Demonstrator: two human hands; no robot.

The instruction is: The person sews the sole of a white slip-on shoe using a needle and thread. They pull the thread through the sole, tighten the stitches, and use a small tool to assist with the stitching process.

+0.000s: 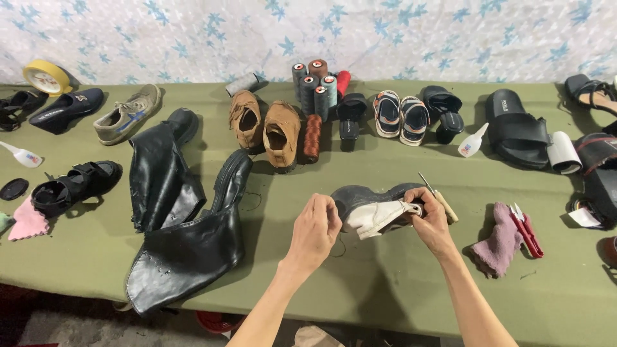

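White glue bottle (472,142) mid-right; second white glue bottle (22,156) far left.

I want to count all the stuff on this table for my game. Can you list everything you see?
White shoe: 1, white with dark sole, table middle, held by both hands.
Awl: 1, pale wooden handle, beside the right hand.
Tall boots: 2, black, lying left of centre.
Brown shoes: 2, tan, back centre.
Thread spools: about 6, grey, brown, red, back centre.
Sandals: 2, striped, back right.
Black slide: 1, right.
Glue bottle: 1, white, right.
Pink cloth: 1, right front.
Red snips: 1, beside the cloth.
Sneaker: 1, grey, back left.
Black sandal: 1, left.
Tape roll: 1, yellow, back left.
Table: 1, green cover.
Left hand: pinching near the shoe.
Right hand: gripping the shoe.
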